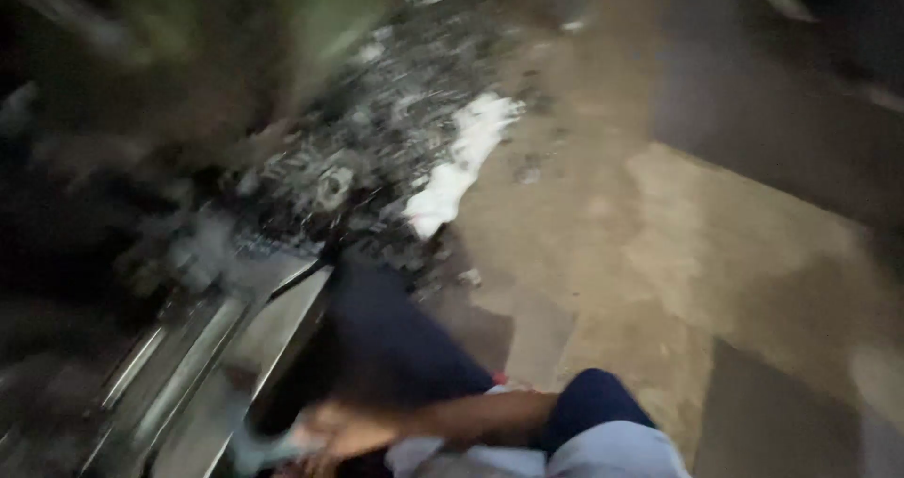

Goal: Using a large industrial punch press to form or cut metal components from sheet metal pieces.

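- Blurred, dim view looking down at a concrete floor (pixel 659 252), smeared by camera motion.
- 1 hand visible: right hand (pixel 341 431), low in the view, judged the right because its bare forearm (pixel 480 414) comes in from the right side out of a dark blue sleeve (pixel 591 401).
- Left hand nowhere in view.
- Fingers too blurred to read; cannot tell whether spread, pressed together or pinching.
- Nearest thing: 1 small pale cloth-like patch (pixel 256 450), just left of the right hand at the bottom edge, possibly touching it; contact unclear.
- Just beside that, 1 long metal channel (pixel 198 374) with about 3 shiny parallel rails, running diagonally from bottom left up toward the centre; probably laid flat on the floor, so reached by bending low.
- 1 dark blue trouser leg (pixel 395 346) above the forearm, close against the channel's right side, suggesting a crouch or a step beside it.
- 1 light blue fabric (pixel 612 452) at the bottom edge under the sleeve, most likely clothing.
- 1 heap of dark, glinting debris (pixel 367 158) beyond the channel's far end, apparently dumped loose on the floor.
- 1 white patch (pixel 461 158) along the heap's right edge, material unclear.
- 1 green blur (pixel 330 16) at the top, unidentifiable.
- 1 darker floor slab (pixel 772 92) at top right.
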